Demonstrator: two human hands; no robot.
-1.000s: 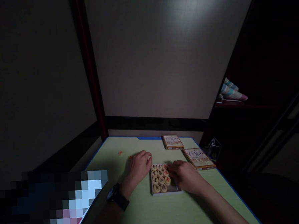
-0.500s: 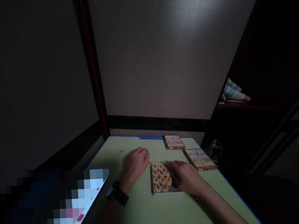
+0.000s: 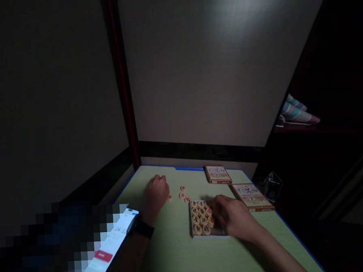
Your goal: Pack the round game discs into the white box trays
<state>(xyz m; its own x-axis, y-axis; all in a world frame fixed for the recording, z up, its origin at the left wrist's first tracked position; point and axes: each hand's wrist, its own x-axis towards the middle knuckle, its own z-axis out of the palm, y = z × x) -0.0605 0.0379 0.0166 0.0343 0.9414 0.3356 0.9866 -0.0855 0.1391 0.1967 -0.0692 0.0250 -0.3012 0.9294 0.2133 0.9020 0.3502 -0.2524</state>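
An open box [image 3: 193,236] of round wooden Chinese chess pieces [image 3: 203,220], marked in black and red, sits on the green table. Over its right side my right hand [image 3: 232,216] is closed, fingertips pointing down into the box; whatever is in them is hidden. My left hand [image 3: 157,194] rests at the table's left part, fingers curled in and facing away, so their contents cannot be seen. Beside it lies a red-marked piece [image 3: 169,197]. Between that hand and the box are more loose red pieces [image 3: 182,195].
Two flat printed boxes [image 3: 219,174] lie at the back right, the nearer one [image 3: 253,196] close to the table's right edge. A lit phone [image 3: 110,249] is at the lower left. Behind the table stands a pale wall panel [image 3: 197,82].
My left hand has moved left, away from the box, uncovering several loose red pieces. My right hand stays over the box's right side. The view has shifted slightly left.
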